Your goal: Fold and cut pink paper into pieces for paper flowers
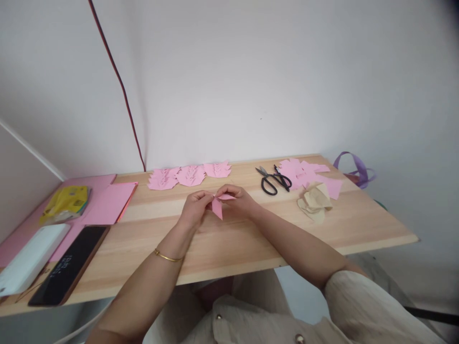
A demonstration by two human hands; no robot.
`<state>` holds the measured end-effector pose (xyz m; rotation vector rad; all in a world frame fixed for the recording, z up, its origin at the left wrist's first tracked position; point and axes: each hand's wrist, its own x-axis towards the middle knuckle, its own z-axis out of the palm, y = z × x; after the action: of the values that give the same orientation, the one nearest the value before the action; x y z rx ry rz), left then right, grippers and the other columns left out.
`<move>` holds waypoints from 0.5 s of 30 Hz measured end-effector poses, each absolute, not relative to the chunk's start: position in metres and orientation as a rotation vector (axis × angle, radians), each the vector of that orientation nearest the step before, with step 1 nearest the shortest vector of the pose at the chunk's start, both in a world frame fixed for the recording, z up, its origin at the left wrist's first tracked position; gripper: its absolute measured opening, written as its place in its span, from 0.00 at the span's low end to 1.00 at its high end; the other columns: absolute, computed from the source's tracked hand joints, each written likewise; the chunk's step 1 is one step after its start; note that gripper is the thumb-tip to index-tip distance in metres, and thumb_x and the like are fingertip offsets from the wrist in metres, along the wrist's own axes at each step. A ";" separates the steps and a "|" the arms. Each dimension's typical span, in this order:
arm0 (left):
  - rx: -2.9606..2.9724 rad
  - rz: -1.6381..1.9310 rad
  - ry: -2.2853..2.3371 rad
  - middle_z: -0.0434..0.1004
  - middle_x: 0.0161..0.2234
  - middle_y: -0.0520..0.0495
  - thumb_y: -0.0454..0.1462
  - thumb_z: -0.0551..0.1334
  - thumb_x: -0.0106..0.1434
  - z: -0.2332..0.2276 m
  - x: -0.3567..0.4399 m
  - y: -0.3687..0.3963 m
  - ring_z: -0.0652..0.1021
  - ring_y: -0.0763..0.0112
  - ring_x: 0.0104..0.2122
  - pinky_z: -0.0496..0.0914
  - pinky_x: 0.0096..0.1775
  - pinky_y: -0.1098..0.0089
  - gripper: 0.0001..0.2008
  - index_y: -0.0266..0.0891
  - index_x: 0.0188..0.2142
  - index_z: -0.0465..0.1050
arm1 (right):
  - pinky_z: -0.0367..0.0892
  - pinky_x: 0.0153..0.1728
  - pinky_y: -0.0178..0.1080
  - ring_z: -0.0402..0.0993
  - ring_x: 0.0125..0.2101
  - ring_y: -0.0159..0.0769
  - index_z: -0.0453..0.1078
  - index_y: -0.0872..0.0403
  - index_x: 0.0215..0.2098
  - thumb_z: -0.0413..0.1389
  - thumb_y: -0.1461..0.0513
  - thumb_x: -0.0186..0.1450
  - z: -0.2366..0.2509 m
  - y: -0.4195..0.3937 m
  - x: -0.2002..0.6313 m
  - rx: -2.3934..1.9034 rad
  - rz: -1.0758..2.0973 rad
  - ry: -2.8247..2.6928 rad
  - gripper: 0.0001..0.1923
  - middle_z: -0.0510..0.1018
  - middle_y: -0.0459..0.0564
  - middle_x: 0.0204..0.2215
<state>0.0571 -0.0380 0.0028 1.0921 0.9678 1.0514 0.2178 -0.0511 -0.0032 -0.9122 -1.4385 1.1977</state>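
Observation:
Both hands meet over the middle of the wooden table (251, 243) and pinch one small folded pink paper piece (217, 208). My left hand (195, 208) grips its left edge with closed fingers. My right hand (238, 200) holds its top right edge. The paper's point hangs down between the two hands, just above the tabletop. A gold bangle sits on my left wrist.
Three cut pink paper shapes (190, 175) lie in a row at the back. Black scissors (274, 180), pink scraps (308, 174) and crumpled beige paper (315, 201) lie at right. Pink sheets (109, 203), a yellow packet (66, 203), a white box (30, 260) and a dark clock (70, 270) lie at left.

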 end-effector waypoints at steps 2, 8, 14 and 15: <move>1.066 1.041 0.962 0.71 0.19 0.50 0.35 0.65 0.48 0.000 0.056 -0.036 0.69 0.76 0.20 0.61 0.25 0.74 0.05 0.35 0.20 0.74 | 0.65 0.37 0.36 0.71 0.31 0.31 0.72 0.56 0.31 0.62 0.59 0.54 -0.003 -0.051 0.219 -0.868 1.198 -1.484 0.09 0.75 0.48 0.30; 1.029 1.033 0.908 0.72 0.19 0.50 0.35 0.64 0.48 -0.001 0.052 -0.033 0.69 0.76 0.21 0.61 0.26 0.74 0.05 0.34 0.21 0.73 | 0.66 0.37 0.35 0.72 0.31 0.30 0.71 0.55 0.32 0.63 0.57 0.53 -0.003 -0.050 0.221 -0.800 1.335 -1.414 0.12 0.76 0.48 0.30; 0.997 0.999 0.862 0.71 0.20 0.50 0.37 0.66 0.48 0.007 0.052 -0.034 0.69 0.77 0.21 0.63 0.26 0.74 0.07 0.34 0.21 0.73 | 0.67 0.36 0.36 0.72 0.30 0.31 0.69 0.55 0.31 0.63 0.56 0.53 0.000 -0.052 0.222 -0.846 1.335 -1.397 0.13 0.76 0.47 0.28; 1.012 0.996 0.860 0.71 0.20 0.50 0.38 0.66 0.49 0.008 0.052 -0.035 0.69 0.76 0.22 0.63 0.27 0.74 0.08 0.34 0.22 0.73 | 0.67 0.36 0.36 0.72 0.30 0.31 0.69 0.55 0.31 0.62 0.55 0.53 0.000 -0.052 0.222 -0.850 1.328 -1.399 0.13 0.76 0.47 0.28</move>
<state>0.0517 -0.0349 0.0077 1.0115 0.8602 0.9961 0.2220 -0.0520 -0.0002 -0.8500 -1.3993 1.3283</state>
